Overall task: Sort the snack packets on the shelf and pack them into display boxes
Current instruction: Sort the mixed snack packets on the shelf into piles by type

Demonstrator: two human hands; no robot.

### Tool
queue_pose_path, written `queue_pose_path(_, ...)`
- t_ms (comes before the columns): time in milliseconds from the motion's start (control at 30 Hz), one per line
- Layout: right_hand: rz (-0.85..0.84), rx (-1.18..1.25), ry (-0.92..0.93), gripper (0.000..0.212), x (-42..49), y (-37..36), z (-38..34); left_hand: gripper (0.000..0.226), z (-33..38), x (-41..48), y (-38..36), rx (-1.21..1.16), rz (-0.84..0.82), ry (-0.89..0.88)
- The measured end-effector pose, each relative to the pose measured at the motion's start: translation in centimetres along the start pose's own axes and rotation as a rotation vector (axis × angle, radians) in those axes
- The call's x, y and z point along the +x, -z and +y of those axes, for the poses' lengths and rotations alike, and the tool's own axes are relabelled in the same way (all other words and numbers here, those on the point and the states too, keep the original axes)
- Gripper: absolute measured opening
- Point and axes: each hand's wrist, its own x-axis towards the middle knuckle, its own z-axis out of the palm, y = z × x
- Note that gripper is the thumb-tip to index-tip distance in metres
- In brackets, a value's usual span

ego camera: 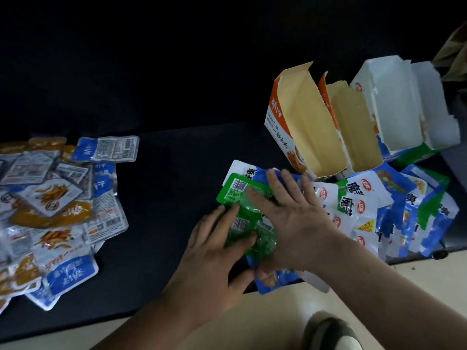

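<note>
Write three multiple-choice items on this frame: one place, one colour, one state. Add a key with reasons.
1. Where on the shelf do the display boxes stand?
A. far left
B. right rear, behind the blue and white packets
C. front centre

2. What colour are the packets under the left hand and right hand?
A. green
B. red
C. black

3. What state are the display boxes in?
A. taped shut
B. flattened
C. open at the top

Key:
1 B: they stand at the right rear, just behind that pile.
2 A: green packets show under and between the fingers of both hands.
3 C: the flaps stand up and the insides are visible.
</note>
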Motion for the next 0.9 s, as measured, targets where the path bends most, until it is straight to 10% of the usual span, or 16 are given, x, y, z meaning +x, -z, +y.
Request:
queue_pose_path(267, 0.359, 0.141, 0.225, 0.092, -2.5, -4.8, 0.7, 0.085, -0.9, 0.8, 0.8, 0.005, -0.029, 0.021)
queue_pose_path(467, 0.589, 0.149, -0.045, 0.098, -6.2, -6.2, 0.6, 0.081, 0.4, 1.5, 0.3, 0.203, -0.127, -0.008)
queue_pose_path(900, 0.440, 0.183, -0.163, 0.091, -8.2, -7.5, 4.0, 0.073, 3.2, 2.9, -1.4, 0.104, -0.045, -0.028)
